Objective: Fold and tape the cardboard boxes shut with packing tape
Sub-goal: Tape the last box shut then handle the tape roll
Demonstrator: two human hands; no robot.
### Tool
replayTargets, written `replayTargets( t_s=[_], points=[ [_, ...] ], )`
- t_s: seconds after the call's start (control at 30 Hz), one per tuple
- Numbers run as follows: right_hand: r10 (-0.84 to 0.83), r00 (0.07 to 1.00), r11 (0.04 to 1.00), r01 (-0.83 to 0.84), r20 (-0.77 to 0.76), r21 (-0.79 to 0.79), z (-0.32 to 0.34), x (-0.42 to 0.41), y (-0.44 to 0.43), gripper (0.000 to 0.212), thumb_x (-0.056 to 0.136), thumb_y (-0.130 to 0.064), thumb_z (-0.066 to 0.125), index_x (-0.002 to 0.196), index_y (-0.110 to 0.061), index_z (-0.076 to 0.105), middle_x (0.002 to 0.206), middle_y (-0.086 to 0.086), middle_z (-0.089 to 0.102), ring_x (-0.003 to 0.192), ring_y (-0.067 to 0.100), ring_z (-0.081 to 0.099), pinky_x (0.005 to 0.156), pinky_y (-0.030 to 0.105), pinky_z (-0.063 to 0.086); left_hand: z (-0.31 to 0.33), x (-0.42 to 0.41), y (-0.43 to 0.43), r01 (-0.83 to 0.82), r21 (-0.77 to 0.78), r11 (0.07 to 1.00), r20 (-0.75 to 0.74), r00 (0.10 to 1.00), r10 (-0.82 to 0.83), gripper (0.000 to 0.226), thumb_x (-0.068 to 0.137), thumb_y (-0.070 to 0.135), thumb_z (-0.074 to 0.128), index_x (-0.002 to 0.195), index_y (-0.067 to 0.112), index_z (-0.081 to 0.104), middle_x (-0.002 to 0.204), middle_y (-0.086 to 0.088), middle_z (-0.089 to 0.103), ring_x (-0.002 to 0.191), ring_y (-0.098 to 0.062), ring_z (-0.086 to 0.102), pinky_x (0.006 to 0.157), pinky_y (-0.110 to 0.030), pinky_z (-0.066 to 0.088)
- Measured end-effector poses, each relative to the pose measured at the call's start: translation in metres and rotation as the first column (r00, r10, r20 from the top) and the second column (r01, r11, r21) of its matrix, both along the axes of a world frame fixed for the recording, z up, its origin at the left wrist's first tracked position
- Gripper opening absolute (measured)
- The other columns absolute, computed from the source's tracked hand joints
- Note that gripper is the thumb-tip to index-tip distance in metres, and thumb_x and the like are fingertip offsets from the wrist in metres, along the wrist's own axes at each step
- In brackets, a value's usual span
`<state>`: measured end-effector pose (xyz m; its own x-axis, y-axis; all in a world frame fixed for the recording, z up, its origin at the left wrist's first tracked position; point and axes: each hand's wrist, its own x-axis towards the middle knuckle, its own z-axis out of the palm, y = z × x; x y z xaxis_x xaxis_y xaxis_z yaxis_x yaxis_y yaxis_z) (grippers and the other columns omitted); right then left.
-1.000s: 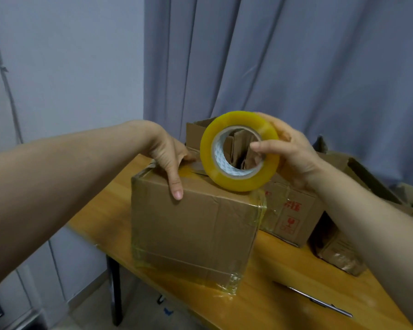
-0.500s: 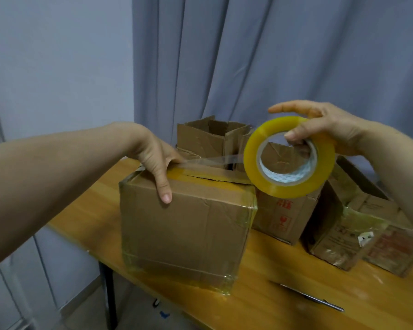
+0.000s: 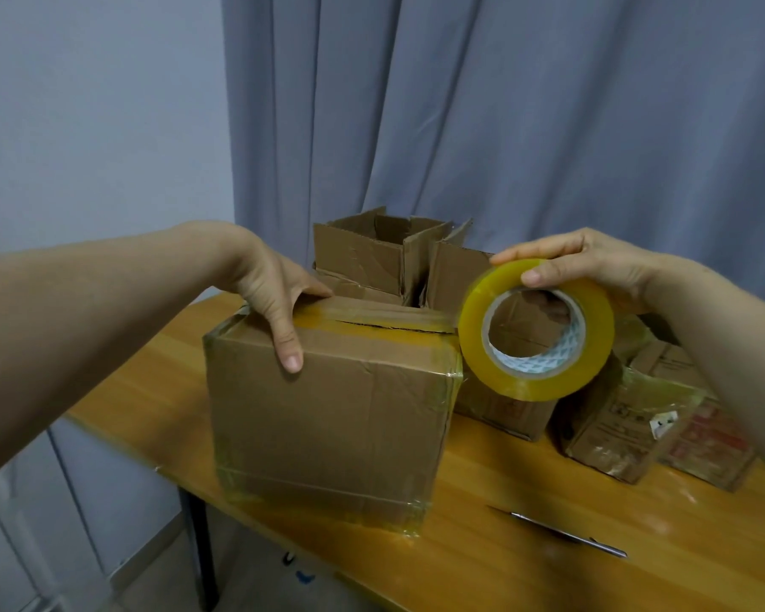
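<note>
Head view, left hand (image 3: pixel 266 289), fingers straight, pressing tape (image 3: pixel 372 312) onto cardboard box (image 3: pixel 327 413) on tabletop (image 3: pixel 548 501), right hand (image 3: pixel 592 269), fingers clamped on tape roll (image 3: pixel 544 384) beside it.

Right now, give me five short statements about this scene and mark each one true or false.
1. The right hand holds the tape roll at the top right edge of the front box. True.
2. The left hand hangs free in the air. False: it presses on top of the front box, at its left end.
3. The rear box has its flaps open. True.
4. The slender metal tool lies inside a box. False: it lies on the table, with neither hand touching it.
5. The tape roll is blue. False: it is yellowish.
</note>
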<state>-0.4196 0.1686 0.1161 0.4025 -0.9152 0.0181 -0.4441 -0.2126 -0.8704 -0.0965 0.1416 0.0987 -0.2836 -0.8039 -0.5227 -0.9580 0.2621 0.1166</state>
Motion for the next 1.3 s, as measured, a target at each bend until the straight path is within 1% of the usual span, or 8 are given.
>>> replayTargets(
  t_s=[0.27, 0.4, 0.47, 0.57, 0.7, 0.87, 1.17, 1.3],
  points=[
    [0.01, 1.0, 1.0, -0.011, -0.013, -0.011, -0.006, 0.003, 0.0, 0.061, 0.044, -0.033, 0.091, 0.101, -0.02, 0.075, 0.075, 0.006, 0.071, 0.058, 0.012, 0.062, 0.049, 0.025, 0.051, -0.004, -0.001, 0.001, -0.039, 0.086, 0.996, -0.005, 0.999, 0.04, 0.165, 0.013, 0.066, 0.084, 0.15, 0.035, -0.002, 0.158, 0.01, 0.003, 0.145, -0.023, 0.009, 0.117, -0.043, 0.017],
    [-0.019, 1.0, 1.0, 0.019, -0.02, -0.024, -0.005, 0.007, 0.005, 0.04, 0.064, -0.014, 0.07, 0.104, -0.017, 0.071, 0.07, 0.002, 0.071, 0.055, 0.01, 0.06, 0.048, 0.023, 0.05, -0.02, -0.008, 0.009, -0.187, 0.055, 0.981, -0.16, 0.968, 0.194, 0.14, 0.029, 0.101, 0.036, 0.148, 0.04, -0.006, 0.158, 0.01, -0.008, 0.147, -0.025, -0.001, 0.117, -0.051, 0.006],
    [-0.037, 0.999, 0.999, 0.037, -0.005, -0.018, -0.007, 0.007, 0.005, 0.038, 0.065, -0.014, 0.069, 0.104, -0.016, 0.071, 0.071, 0.003, 0.071, 0.057, 0.011, 0.06, 0.049, 0.024, 0.05, -0.027, -0.015, 0.006, -0.217, -0.058, 0.974, -0.128, 0.97, 0.209, 0.107, 0.06, 0.093, 0.015, 0.149, 0.037, -0.005, 0.159, 0.008, -0.007, 0.147, -0.024, -0.004, 0.117, -0.052, 0.001],
    [-0.061, 0.998, 0.998, 0.061, -0.004, -0.024, -0.008, 0.007, 0.005, 0.038, 0.065, -0.015, 0.07, 0.103, -0.017, 0.073, 0.074, 0.004, 0.072, 0.062, 0.015, 0.06, 0.055, 0.029, 0.049, -0.045, -0.021, -0.002, -0.171, -0.298, 0.939, -0.04, 0.985, 0.167, 0.078, 0.087, 0.072, 0.01, 0.151, 0.028, -0.002, 0.16, 0.002, -0.006, 0.147, -0.023, -0.005, 0.118, -0.049, 0.001],
    [-0.059, 0.998, 0.998, 0.059, -0.022, -0.028, -0.006, 0.012, 0.007, 0.038, 0.064, -0.015, 0.07, 0.102, -0.018, 0.073, 0.073, 0.002, 0.072, 0.062, 0.015, 0.06, 0.062, 0.031, 0.047, -0.054, -0.031, -0.01, -0.22, -0.368, 0.903, -0.016, 0.973, 0.231, 0.071, 0.093, 0.064, 0.015, 0.151, 0.025, 0.007, 0.159, -0.004, 0.002, 0.146, -0.027, -0.001, 0.118, -0.049, 0.005],
    [-0.045, 0.999, 0.999, 0.044, -0.026, -0.031, -0.003, 0.014, 0.007, 0.037, 0.063, -0.014, 0.071, 0.101, -0.017, 0.072, 0.069, 0.001, 0.071, 0.053, 0.01, 0.059, 0.048, 0.02, 0.05, -0.05, -0.05, -0.003, -0.263, -0.381, 0.887, -0.026, 0.961, 0.274, 0.067, 0.097, 0.056, 0.013, 0.152, 0.021, -0.001, 0.159, -0.006, -0.002, 0.146, -0.029, -0.003, 0.117, -0.045, 0.001],
    [-0.029, 0.999, 1.0, 0.029, -0.033, -0.006, -0.005, 0.008, 0.007, 0.047, 0.064, -0.014, 0.072, 0.11, -0.018, 0.069, 0.072, -0.001, 0.072, 0.056, 0.008, 0.063, 0.051, 0.018, 0.05, -0.057, -0.126, -0.008, -0.032, -0.347, 0.937, -0.14, 0.99, -0.018, 0.061, 0.101, 0.041, 0.011, 0.151, 0.01, -0.003, 0.159, -0.007, -0.005, 0.147, -0.023, -0.004, 0.119, -0.039, 0.001],
    [-0.004, 0.999, 0.998, 0.0, 0.053, 0.061, -0.029, -0.017, 0.006, 0.07, 0.061, -0.011, 0.08, 0.125, -0.029, 0.059, 0.111, 0.004, 0.071, 0.097, 0.021, 0.069, 0.075, 0.028, 0.058, -0.06, -0.121, -0.006, -0.057, -0.35, 0.935, -0.19, 0.982, -0.011, 0.059, 0.102, 0.041, 0.011, 0.151, 0.012, -0.001, 0.159, -0.005, -0.004, 0.147, -0.02, -0.004, 0.118, -0.035, 0.001]
  ],
)
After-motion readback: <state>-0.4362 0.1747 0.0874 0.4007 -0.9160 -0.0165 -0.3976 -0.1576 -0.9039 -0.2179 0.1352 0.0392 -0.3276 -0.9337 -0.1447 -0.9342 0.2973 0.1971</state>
